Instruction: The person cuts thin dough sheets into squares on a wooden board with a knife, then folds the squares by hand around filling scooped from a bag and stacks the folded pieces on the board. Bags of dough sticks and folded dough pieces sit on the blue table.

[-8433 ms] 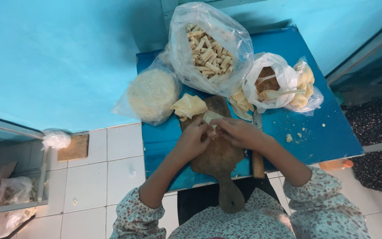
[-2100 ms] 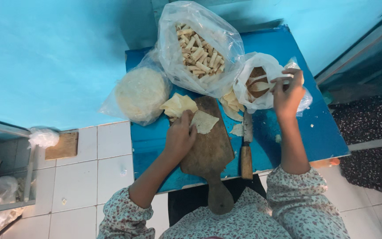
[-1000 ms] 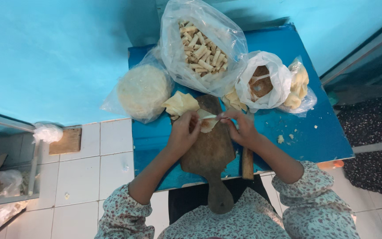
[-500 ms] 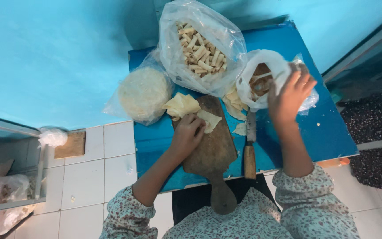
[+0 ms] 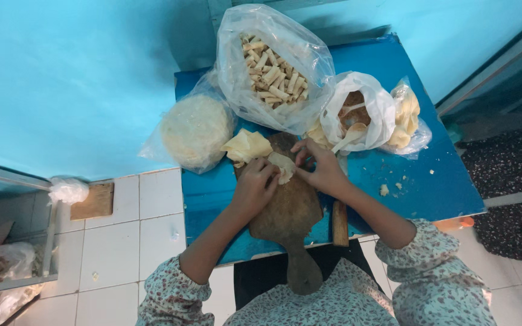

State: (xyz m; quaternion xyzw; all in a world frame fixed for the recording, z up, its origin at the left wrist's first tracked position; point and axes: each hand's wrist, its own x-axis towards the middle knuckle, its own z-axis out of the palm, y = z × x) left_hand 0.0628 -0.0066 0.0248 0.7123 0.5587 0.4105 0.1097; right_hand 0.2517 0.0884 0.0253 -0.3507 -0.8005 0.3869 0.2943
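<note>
Both my hands meet over a brown wooden cutting board (image 5: 288,214) on a small blue table (image 5: 430,181). My left hand (image 5: 254,186) and my right hand (image 5: 320,169) pinch a pale thin dough wrapper (image 5: 284,165) lying on the board's far end. A loose pile of more wrappers (image 5: 246,146) sits just beyond my left hand. A white bag of brown filling (image 5: 357,111) with a pale spoon (image 5: 347,136) in it stands right behind my right hand.
A large clear bag of rolled pastries (image 5: 273,69) and a bagged round stack of wrappers (image 5: 194,130) stand at the table's back. A bag of yellowish pieces (image 5: 407,115) lies at the right. A knife's wooden handle (image 5: 339,222) rests beside the board. White tiled floor (image 5: 128,241) lies left.
My right hand came back from the filling bag to the wrapper on the board, where it now joins my left hand.
</note>
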